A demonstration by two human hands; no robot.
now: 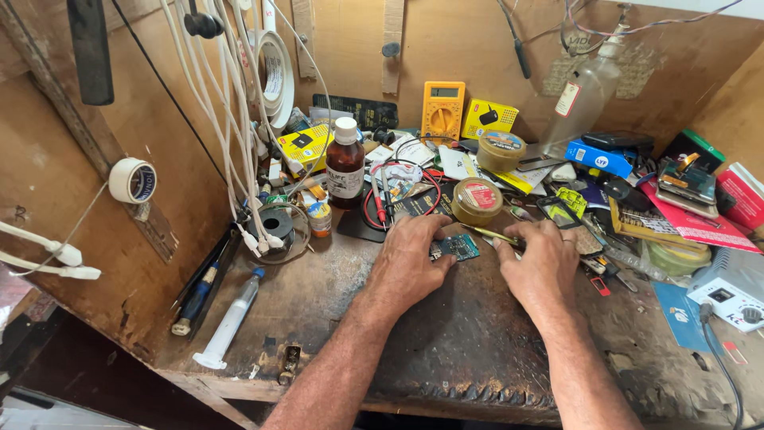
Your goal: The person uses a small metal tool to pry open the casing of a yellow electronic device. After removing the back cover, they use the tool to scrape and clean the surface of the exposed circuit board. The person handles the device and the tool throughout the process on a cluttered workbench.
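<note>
A small blue-green circuit board point(455, 247) is pinned flat on the workbench point(446, 342), near its middle, by the curled fingers of the left hand point(411, 259), which rest on its left edge. Thin metal tweezers point(487, 233) are pinched between the closed fingertips of the right hand point(539, 260), the tips lying just beside the board's right edge. Just behind the hands a round tin with a red label point(476, 200) is found. A brown bottle with a white cap point(345, 164) stands toward the bench's back left, and a yellow multimeter point(442, 110) is propped against the back wall.
</note>
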